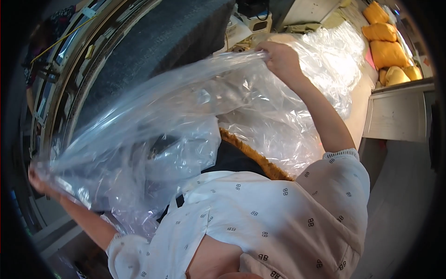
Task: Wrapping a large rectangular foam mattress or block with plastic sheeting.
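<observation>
Clear plastic bag (186,116) stretched between hands, above lap. Left hand (39,181) closed on lower corner; right hand (281,60) pinched shut on upper edge. Film judged light, limp, slippery, tear-prone; edges best gripped.

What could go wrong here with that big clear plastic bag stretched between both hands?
The clear plastic bag is pulled taut between the left hand and right hand, so the thin film might tear or slip free. Its slack drapes over the brown fuzzy item, where it could snag.
</observation>
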The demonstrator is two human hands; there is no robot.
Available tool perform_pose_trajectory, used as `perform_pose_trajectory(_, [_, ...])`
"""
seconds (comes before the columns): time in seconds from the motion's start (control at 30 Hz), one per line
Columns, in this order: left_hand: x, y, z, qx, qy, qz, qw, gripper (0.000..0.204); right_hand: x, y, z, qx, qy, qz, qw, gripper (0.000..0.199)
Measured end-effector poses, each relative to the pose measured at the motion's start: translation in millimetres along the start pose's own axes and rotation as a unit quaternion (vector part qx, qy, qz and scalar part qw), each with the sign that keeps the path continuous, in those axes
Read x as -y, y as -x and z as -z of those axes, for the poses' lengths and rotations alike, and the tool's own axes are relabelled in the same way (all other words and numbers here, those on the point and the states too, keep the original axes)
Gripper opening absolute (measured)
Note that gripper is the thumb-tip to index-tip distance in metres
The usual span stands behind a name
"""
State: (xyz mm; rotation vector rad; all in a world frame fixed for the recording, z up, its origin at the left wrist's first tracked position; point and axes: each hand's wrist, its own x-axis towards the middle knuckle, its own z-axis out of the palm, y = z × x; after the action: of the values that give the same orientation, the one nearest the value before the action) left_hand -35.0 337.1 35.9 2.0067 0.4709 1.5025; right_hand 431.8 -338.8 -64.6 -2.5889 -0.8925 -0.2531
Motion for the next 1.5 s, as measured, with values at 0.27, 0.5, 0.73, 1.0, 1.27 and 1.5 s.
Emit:
perform_pose_trajectory(0.27, [-44, 45, 74, -0.071, -0.367, -0.019, 0.927, 0.037, 50, 77, -43, 0.214, -0.037, 0.086, 0.972, 0.019])
perform_pose_trajectory(0.5, [42, 70, 71, -0.027, -0.356, 0.002, 0.934, 0.039, -129, 164, -28, 0.109, 0.163, -0.160, 0.967, 0.020])
perform_pose_trajectory(0.73, [134, 85, 38, 0.007, -0.344, 0.014, 0.939, 0.040, -242, 227, 104, 0.119, 0.377, -0.481, 0.783, 0.022])
perform_pose_trajectory(1.0, [157, 76, 33, -0.001, -0.379, 0.012, 0.925, 0.042, -230, -136, 237, -0.214, -0.350, -0.257, 0.875, 0.029])
perform_pose_trajectory(1.27, [137, 102, 118, -0.037, -0.494, 0.050, 0.867, 0.044, 29, -217, 66, -0.158, -0.163, 0.279, 0.933, 0.042])
perform_pose_trajectory(1.5, [169, 96, 129, 0.013, -0.541, 0.073, 0.838, 0.045, 25, -245, -93, 0.016, 0.063, 0.217, 0.974, 0.055])
